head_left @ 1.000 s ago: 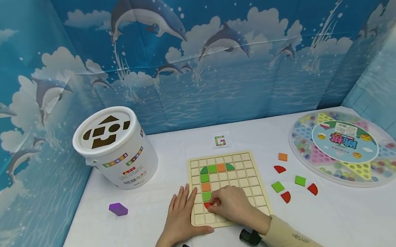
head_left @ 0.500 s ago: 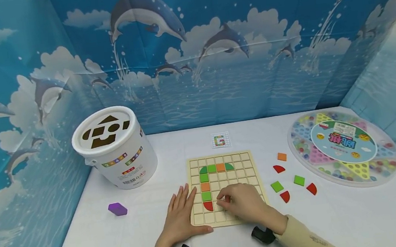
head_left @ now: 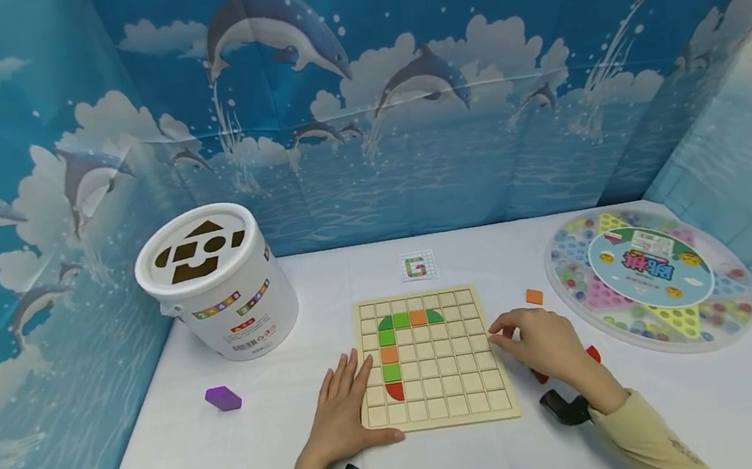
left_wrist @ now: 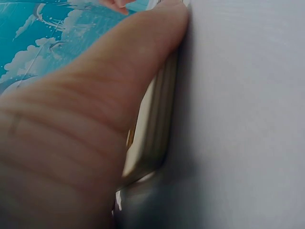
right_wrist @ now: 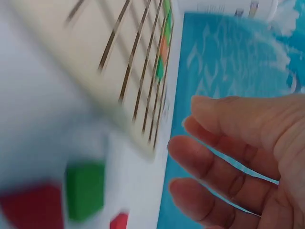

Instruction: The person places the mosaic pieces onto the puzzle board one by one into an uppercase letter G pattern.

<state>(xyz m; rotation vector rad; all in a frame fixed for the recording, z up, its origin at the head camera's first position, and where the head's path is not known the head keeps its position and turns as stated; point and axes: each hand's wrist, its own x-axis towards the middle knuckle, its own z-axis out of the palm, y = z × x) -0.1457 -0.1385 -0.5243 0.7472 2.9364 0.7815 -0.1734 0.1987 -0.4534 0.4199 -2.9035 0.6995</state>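
A wooden grid board [head_left: 453,387] lies flat on the white table. Green and orange squares and green quarter-round pieces form a bent line on it, ending in a red quarter-round [head_left: 394,392]. My left hand [head_left: 344,417], fingers straight, rests at the board's left edge, thumb along the near corner. Just past the right edge, my right hand [head_left: 543,343] hovers with loosely bent fingers and nothing between them. Below it, the right wrist view has a green block [right_wrist: 85,191] and a red piece [right_wrist: 33,207]. The hand mostly hides these loose pieces in the head view.
An orange square [head_left: 534,297] lies right of the board. Behind the board is a small pattern card [head_left: 418,266]. A white bucket [head_left: 252,322] with a cut-out lid and a purple block [head_left: 223,399] stand left; a round game box [head_left: 652,269] lies right.
My right hand has left the red quarter-round on the board and moved right, over the loose pieces beside it. The left hand has stayed in place.
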